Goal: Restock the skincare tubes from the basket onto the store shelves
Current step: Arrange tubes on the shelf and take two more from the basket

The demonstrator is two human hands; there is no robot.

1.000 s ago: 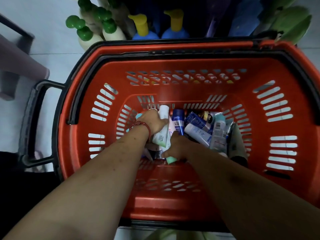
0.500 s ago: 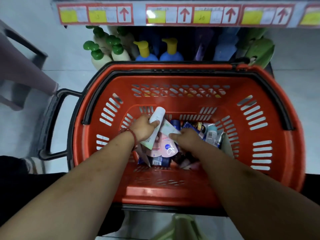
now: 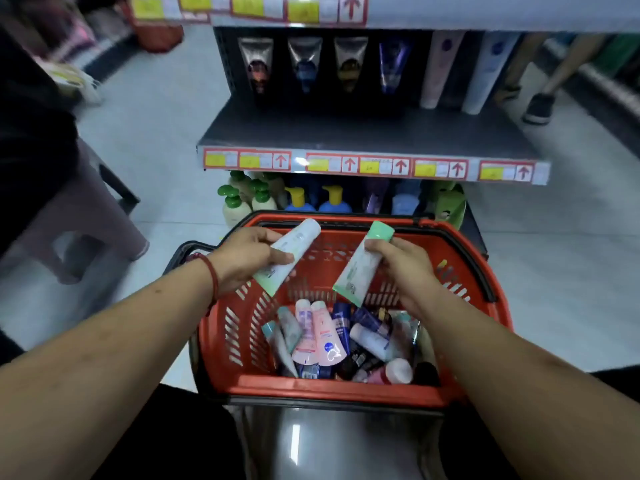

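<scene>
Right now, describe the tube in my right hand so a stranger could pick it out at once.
Start at the red basket in front of the shelves. Above it, two hands each hold up a pale tube. The right hand grips the green-capped tube, whereas the left hand holds a white-capped tube.

A shop. Price labels (image 3: 349, 165) edge the shelf (image 3: 346, 131) at twelve o'clock (tubes (image 3: 349, 60) ranked behind); a shopping basket (image 3: 311, 391) at six.
</scene>
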